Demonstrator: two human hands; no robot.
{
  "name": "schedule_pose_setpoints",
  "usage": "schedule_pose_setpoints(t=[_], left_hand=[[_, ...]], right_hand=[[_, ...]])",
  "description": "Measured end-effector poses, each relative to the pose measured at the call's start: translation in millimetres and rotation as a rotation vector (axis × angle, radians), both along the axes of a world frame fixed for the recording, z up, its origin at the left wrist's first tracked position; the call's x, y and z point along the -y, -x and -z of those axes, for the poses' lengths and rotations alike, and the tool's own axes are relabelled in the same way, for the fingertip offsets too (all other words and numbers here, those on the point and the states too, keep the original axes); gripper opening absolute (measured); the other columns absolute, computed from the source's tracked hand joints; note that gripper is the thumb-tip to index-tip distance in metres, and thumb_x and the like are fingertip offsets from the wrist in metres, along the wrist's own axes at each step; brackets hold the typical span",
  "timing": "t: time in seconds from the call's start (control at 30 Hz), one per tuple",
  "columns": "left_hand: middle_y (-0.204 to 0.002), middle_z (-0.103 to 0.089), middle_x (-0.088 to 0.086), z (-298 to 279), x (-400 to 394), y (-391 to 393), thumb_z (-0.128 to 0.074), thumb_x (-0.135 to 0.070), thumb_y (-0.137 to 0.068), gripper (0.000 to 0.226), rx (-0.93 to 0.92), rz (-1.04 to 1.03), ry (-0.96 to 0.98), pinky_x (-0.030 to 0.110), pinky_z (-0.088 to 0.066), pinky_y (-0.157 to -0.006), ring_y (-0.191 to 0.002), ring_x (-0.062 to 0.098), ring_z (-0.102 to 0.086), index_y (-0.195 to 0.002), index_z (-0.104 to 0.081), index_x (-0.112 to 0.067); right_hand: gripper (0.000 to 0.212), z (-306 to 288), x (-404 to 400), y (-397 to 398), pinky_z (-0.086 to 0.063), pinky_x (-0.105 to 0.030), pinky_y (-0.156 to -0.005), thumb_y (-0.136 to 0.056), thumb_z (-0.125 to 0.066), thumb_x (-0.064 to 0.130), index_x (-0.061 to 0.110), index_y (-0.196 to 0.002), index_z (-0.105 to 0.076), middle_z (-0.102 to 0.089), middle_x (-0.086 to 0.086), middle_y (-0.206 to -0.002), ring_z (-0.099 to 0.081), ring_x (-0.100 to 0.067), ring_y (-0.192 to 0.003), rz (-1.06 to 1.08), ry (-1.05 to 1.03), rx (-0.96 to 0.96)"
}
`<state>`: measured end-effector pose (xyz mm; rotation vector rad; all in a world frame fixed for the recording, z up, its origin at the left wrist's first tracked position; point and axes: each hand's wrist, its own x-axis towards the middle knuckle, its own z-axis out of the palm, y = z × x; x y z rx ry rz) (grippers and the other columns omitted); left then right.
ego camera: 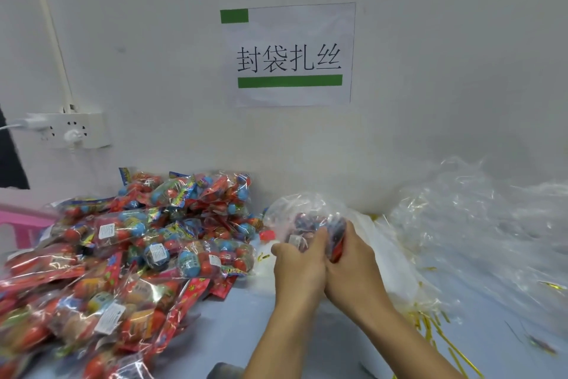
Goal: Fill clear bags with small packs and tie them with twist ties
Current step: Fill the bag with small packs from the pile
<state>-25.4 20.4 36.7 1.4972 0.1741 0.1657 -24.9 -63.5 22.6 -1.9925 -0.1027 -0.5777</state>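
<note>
Left hand [299, 268] and right hand [350, 258] both curl around clear bag [295, 212] holding small packs [307, 223]. Film looks thin, slippery, crinkly; best gathered at the neck.

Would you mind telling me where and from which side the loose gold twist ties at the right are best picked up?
Probably pinch one gold twist tie near its middle, coming from above with the right hand. The ties lie flat and thin on the table, scattered beside the clear bags, so a fingertip pinch suits better than a full grip.
</note>
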Motion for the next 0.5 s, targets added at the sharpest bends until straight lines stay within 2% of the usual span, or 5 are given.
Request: schedule_pose_setpoints(t=[0.13, 0.27, 0.33, 0.43, 0.5], left_hand=[[-0.118, -0.068, 0.003, 1, 7, 6, -0.063, -0.055, -0.085, 0.064, 0.036, 0.085, -0.155, 0.029, -0.056, -0.089, -0.103, 0.013, -0.068, -0.130, -0.053, -0.010], [-0.120, -0.068, 0.003, -4, 14, 13, -0.052, -0.074, -0.073, 0.084, 0.073, 0.138, -0.290, 0.037, -0.055, -0.094, -0.108, 0.017, -0.066, -0.132, -0.056, -0.014], [-0.119, -0.068, 0.005, -7, 13, 16, -0.049, -0.077, -0.078, 0.082, 0.074, 0.134, -0.382, 0.039, -0.055, -0.093, -0.107, 0.019, -0.066, -0.131, -0.057, -0.014], [-0.111, -0.069, 0.010, -10, 13, 22, -0.043, -0.076, -0.086, 0.076, 0.109, 0.094, -0.556, 0.040, -0.054, -0.089, -0.103, 0.026, -0.066, -0.122, -0.060, -0.010], [-0.101, -0.068, 0.016, -13, 16, 26, -0.041, -0.072, -0.090, 0.073, 0.132, 0.063, -0.638, 0.037, -0.053, -0.077, -0.096, 0.031, -0.065, -0.105, -0.062, -0.004]], right_hand=[[0.021, 11, 8, 12, -0.039, -0.022, -0.058, -0.093, -0.068, 0.025, 0.028, -0.089, -0.048, -0.065, 0.004, -0.086, -0.060, -0.013, -0.075, 0.065, -0.090, 0.049], [0.019, 4, 15, 17, -0.043, -0.011, -0.060, -0.093, -0.070, 0.022, 0.022, -0.104, -0.056, -0.069, 0.003, -0.090, -0.065, -0.007, -0.076, 0.096, -0.251, 0.153], [0.022, 0, 17, 19, -0.043, -0.008, -0.061, -0.090, -0.073, 0.018, 0.021, -0.105, -0.056, -0.068, 0.007, -0.087, -0.062, 0.003, -0.071, 0.103, -0.267, 0.202], [0.022, -3, 20, 22, -0.042, -0.008, -0.060, -0.090, -0.073, 0.019, 0.022, -0.100, -0.055, -0.064, 0.009, -0.081, -0.059, 0.005, -0.067, 0.135, -0.263, 0.263], [0.022, -3, 23, 22, -0.041, -0.009, -0.059, -0.090, -0.073, 0.023, 0.023, -0.098, -0.053, -0.065, 0.006, -0.079, -0.059, 0.002, -0.065, 0.181, -0.264, 0.285]])
